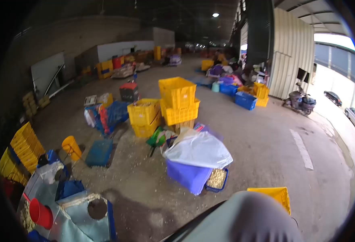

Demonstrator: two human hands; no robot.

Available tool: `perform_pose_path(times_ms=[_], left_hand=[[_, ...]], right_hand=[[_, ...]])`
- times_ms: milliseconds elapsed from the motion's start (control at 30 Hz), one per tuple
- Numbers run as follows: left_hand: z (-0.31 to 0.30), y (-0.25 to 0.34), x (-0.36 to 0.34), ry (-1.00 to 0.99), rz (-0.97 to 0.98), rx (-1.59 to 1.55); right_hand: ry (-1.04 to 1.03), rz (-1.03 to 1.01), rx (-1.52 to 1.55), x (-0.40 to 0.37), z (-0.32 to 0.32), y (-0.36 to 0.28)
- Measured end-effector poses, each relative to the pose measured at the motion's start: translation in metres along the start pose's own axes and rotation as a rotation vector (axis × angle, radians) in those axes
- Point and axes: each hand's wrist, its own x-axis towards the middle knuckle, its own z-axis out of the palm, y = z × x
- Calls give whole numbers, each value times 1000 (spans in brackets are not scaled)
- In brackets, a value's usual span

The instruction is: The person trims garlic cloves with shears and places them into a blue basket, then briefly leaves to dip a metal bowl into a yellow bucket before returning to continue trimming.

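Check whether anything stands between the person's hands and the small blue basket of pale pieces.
Neither hand is in view, so their path cannot be judged. Between the grey-clad leg and the blue basket, only floor shows; the purple sheet lies off to one side.

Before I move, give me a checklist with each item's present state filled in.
1. Both hands in view: not ok, neither shows.
2. Red container within the picture, at the metal surface: ok.
3. Floor free of loose bits: not ok, pale pieces lie scattered on it.
4. Blue basket of pale pieces fully covered: not ok, its contents show beside the purple sack.
5. Yellow crate by the knee empty: cannot tell, the knee hides part of it.
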Motion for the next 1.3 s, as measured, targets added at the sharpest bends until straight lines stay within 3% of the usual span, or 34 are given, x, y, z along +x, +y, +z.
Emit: perform_pose_path(times_ms=[167,433,500,633,700,800,833,900,933,967,1000,1033,1067,1100,1133,1167,1233,1300], left_hand=[[-4,81,27,7,209,280],[-58,256,-34,154,578,918],[-72,278,-17,189,584,705],[-144,227,55,459,388,163],[-174,195,103,466,267,-78],[-206,166,184,358,65,-341],[-217,166,203,331,22,-411],[-242,180,238,274,-40,-529],[-256,187,251,271,-53,-543],[-269,200,258,266,-38,-554],[-283,216,262,270,-36,-295],[-299,228,269,275,-37,-39],[-317,219,280,293,26,-74],[-331,219,291,296,33,-89],[-344,221,302,375,74,-102],[-356,226,312,454,113,-113],[-382,253,334,468,120,-97],[-400,279,353,619,52,-140]], right_hand=[[32,8,29,-40,-37,34],[71,19,59,-69,-74,114],[86,55,50,-81,-92,142],[14,233,15,-109,-123,214],[-65,419,-12,-133,-134,257],[-246,901,-92,-203,-128,328],[-241,901,-287,-244,-104,364],[30,1228,-46,-333,-78,406],[224,1480,351,-358,-82,408],[392,1590,518,-392,-73,411],[566,1689,684,-425,-58,416],[807,1703,841,-445,-45,423],[1053,1698,1001,-469,-27,428],[1600,1633,1367,-519,9,443],[1487,1501,1223,-558,51,454],[1456,1625,833,-557,62,478],[1180,1587,580,-571,60,531],[1190,1705,541,-530,16,573]])
